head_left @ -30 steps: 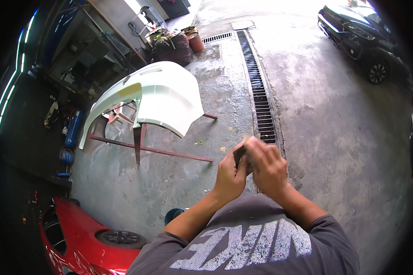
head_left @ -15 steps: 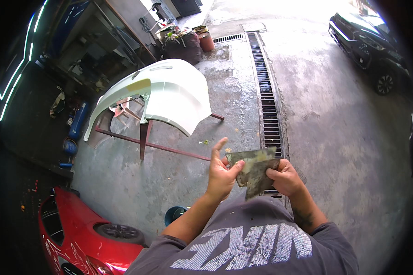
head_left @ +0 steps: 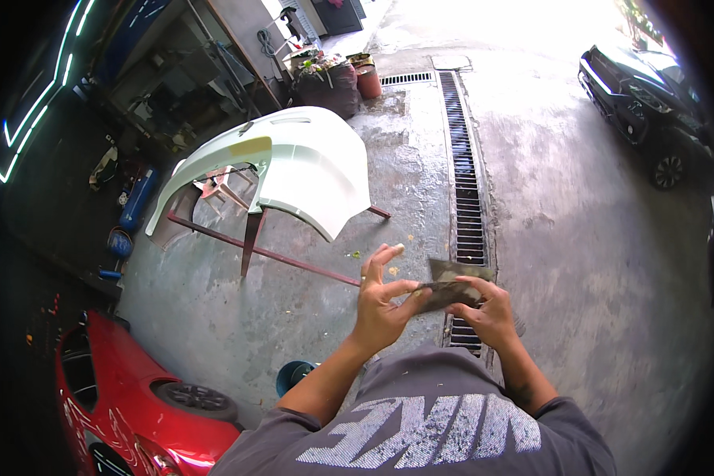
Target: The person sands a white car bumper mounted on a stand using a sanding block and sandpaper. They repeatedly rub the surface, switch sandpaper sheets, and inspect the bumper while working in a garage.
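Two thin, flat plates with dark stains and pale smears are held together in front of my chest. The nearer dark plate (head_left: pixel 435 297) is pinched at its left end between the thumb and index finger of my left hand (head_left: pixel 379 311), whose other fingers curl up and away. My right hand (head_left: pixel 493 316) grips the plates from the right, thumb below and fingers above. Behind the near plate the greenish-grey plate (head_left: pixel 451 269) sticks out at the top. Where the plates overlap, I cannot tell which of them my right fingers press on.
Ahead left, a pale car bumper (head_left: pixel 317 170) rests on a dark red metal stand (head_left: pixel 293 264). A drain grate (head_left: pixel 466 190) runs along the floor. A red car (head_left: pixel 151 397) and a teal bucket (head_left: pixel 293 376) are lower left; a dark car (head_left: pixel 646 111) stands far right.
The plates have tilted, so they now appear narrower and more edge-on. My right hand's fingers have moved over their top, and the view has shifted slightly.
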Demonstrator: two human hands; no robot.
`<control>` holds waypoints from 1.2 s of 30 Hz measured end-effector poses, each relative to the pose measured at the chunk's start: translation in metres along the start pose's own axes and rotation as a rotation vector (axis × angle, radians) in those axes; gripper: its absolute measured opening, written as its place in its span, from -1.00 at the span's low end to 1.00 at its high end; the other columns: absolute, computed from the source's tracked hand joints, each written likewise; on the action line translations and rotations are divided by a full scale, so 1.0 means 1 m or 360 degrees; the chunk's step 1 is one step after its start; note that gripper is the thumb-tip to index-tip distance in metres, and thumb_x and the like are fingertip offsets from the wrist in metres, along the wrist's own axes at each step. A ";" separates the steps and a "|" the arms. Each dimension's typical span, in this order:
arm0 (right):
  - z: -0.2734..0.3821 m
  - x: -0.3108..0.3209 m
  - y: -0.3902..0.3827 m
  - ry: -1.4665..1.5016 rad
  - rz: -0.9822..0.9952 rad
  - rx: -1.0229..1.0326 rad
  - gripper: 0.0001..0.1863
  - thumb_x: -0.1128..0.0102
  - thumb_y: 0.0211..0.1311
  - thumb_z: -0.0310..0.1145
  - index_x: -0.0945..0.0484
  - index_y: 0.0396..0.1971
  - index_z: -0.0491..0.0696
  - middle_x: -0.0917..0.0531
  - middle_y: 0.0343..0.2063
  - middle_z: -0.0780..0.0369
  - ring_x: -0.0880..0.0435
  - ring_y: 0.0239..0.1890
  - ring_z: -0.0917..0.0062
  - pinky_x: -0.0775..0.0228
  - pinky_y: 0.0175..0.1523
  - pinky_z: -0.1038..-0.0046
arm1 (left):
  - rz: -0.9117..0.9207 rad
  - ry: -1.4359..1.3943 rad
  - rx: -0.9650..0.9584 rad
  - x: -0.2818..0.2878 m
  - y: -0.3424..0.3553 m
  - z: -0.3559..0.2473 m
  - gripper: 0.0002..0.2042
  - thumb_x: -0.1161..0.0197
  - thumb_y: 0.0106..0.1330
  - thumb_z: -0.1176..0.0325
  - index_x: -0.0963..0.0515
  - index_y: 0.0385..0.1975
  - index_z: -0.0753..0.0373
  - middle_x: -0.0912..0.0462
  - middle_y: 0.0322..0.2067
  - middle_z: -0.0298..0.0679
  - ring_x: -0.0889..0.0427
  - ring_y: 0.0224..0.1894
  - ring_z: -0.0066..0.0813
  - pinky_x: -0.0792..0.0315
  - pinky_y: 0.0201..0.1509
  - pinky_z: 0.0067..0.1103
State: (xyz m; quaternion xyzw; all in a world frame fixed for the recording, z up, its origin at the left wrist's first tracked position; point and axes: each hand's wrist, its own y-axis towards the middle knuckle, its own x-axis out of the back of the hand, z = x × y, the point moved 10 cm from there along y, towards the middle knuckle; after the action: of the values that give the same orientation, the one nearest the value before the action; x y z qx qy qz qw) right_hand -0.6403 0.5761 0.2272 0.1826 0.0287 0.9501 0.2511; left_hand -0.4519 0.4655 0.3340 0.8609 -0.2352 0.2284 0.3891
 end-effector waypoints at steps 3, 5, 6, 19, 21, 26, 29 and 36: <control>0.036 0.007 -0.003 -0.0341 0.0039 0.0407 -0.35 -0.81 -0.02 -0.15 -0.79 0.11 -0.04 -0.86 -0.13 0.09 -0.86 -0.01 0.20 -0.66 0.16 0.29 | 0.0680 -0.0055 -0.0015 -0.028 -0.007 0.008 -0.92 -0.62 0.28 0.32 -0.86 -0.32 0.12 -0.82 -0.03 -0.20 -0.80 -0.02 -0.22 -0.58 0.14 -0.32; 0.032 -0.015 -0.006 -0.0427 0.0278 0.0448 -0.53 -0.68 0.16 -0.20 -0.80 0.05 -0.03 -0.85 -0.14 0.10 -0.86 -0.07 0.18 -0.68 0.07 0.26 | 0.0755 -0.0127 -0.0164 -0.042 -0.011 -0.010 -0.88 -0.55 0.36 0.27 -0.83 -0.27 0.14 -0.81 -0.33 -0.27 -0.77 -0.34 -0.19 -0.60 -0.20 -0.30; 0.029 -0.028 -0.007 -0.0386 0.0404 0.0475 -0.58 -0.64 0.21 -0.23 -0.80 0.05 -0.03 -0.85 -0.14 0.11 -0.86 -0.08 0.18 -0.68 0.04 0.26 | 0.0767 -0.0107 -0.0170 -0.050 -0.016 -0.013 -0.87 -0.52 0.38 0.25 -0.82 -0.26 0.16 -0.80 -0.33 -0.24 -0.77 -0.33 -0.17 -0.59 -0.23 -0.30; -0.043 0.028 -0.016 0.0555 -0.0167 -0.0107 -0.76 -0.47 0.44 -0.43 -0.69 -0.45 -0.20 -0.71 -0.45 0.36 -0.55 -0.41 0.71 -0.41 -0.32 0.46 | 0.0477 -0.0192 0.0418 0.027 -0.059 0.064 -0.76 -0.41 0.52 0.23 -0.78 -0.33 0.25 -0.79 -0.41 -0.14 -0.75 -0.37 -0.27 -0.56 -0.30 -0.42; -0.025 0.048 -0.013 0.0706 -0.0513 -0.0131 -0.72 -0.44 0.48 -0.39 -0.69 -0.48 -0.18 -0.69 -0.48 0.41 -0.50 -0.42 0.73 -0.37 -0.33 0.48 | 0.0374 -0.0248 0.0735 0.060 -0.076 0.094 -0.70 -0.46 0.52 0.26 -0.74 -0.44 0.33 -0.75 -0.54 -0.18 -0.66 -0.45 -0.51 -0.47 -0.37 -0.53; 0.017 0.001 -0.014 -0.0053 -0.0564 0.0004 -0.74 -0.43 0.47 -0.36 -0.73 -0.46 -0.16 -0.63 -0.63 0.30 -0.53 -0.50 0.73 -0.37 -0.37 0.46 | 0.0096 0.0016 0.0447 0.110 -0.102 0.134 -0.65 -0.49 0.51 0.09 -0.70 -0.04 0.29 -0.78 -0.05 -0.13 -0.63 -0.04 -0.39 -0.50 0.04 -0.38; 0.098 -0.106 -0.021 -0.0613 -0.0427 0.0426 -0.78 -0.48 0.38 -0.32 -0.76 -0.42 -0.13 -0.68 -0.60 0.12 -0.68 -0.57 0.48 -0.44 -0.41 0.33 | 0.0211 -0.0421 0.0700 0.097 -0.142 0.148 -0.28 -0.45 0.53 0.06 -0.22 0.53 0.15 -0.45 0.35 -0.02 -0.50 0.20 -0.26 -0.45 0.29 -0.31; 0.221 -0.317 -0.081 -0.0599 0.0262 0.0933 -0.81 -0.51 0.26 -0.30 -0.85 -0.18 -0.02 -0.83 -0.33 0.17 -0.83 -0.42 0.21 -0.68 -0.29 0.22 | -0.0018 -0.1386 0.1257 0.143 -0.219 0.213 -0.05 -0.34 0.59 -0.10 0.15 0.76 -0.01 -0.47 0.27 -0.18 -0.49 0.36 -0.33 -0.46 0.40 -0.24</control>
State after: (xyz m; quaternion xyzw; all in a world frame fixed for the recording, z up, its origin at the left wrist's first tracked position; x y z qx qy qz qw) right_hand -0.2671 0.4842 0.3159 0.4203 0.2385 0.8684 0.1114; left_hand -0.1669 0.3962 0.1668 0.9564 -0.2658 -0.0781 -0.0923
